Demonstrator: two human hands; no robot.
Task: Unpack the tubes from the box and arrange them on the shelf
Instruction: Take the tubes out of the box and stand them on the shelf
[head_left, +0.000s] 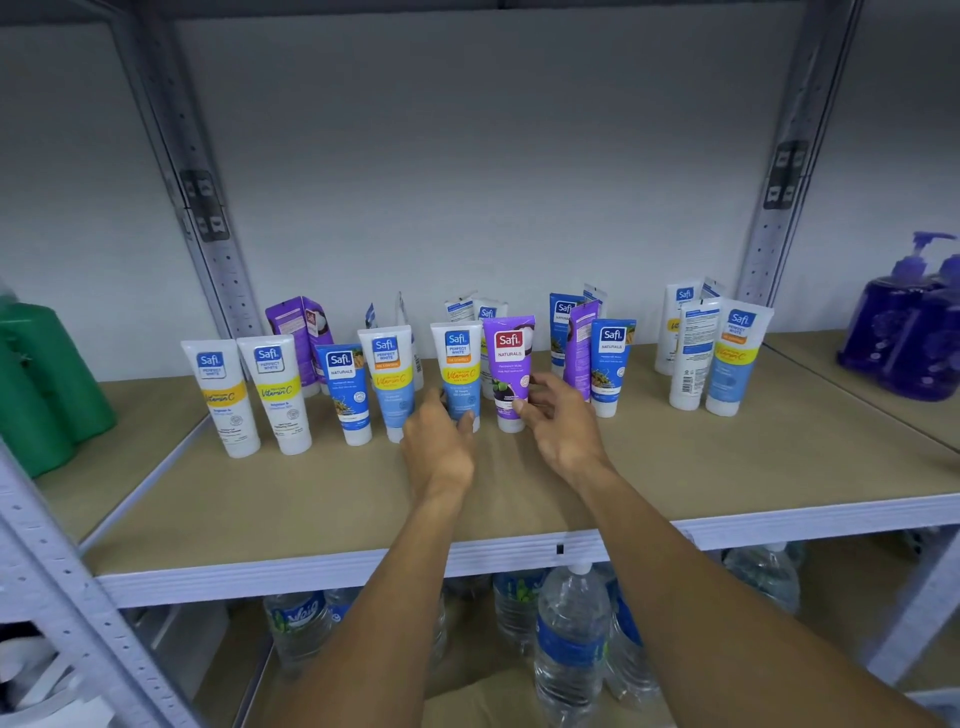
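- The shelf, a tan board in a grey metal rack, is seen from above and in front.
- Water bottles are stood on the level beneath it.
- Green bottles are seen at the left edge, and purple pump bottles on the neighbouring board at the right.
- The tubes are stood cap-down in a loose front row across the board, with more set behind them near the wall.
- The left hand is curled round the lower part of a blue-and-white tube in mid-row.
- The right hand is closed in a pinch on the lower part of a purple tube, which is held upright just beside the blue-and-white one.
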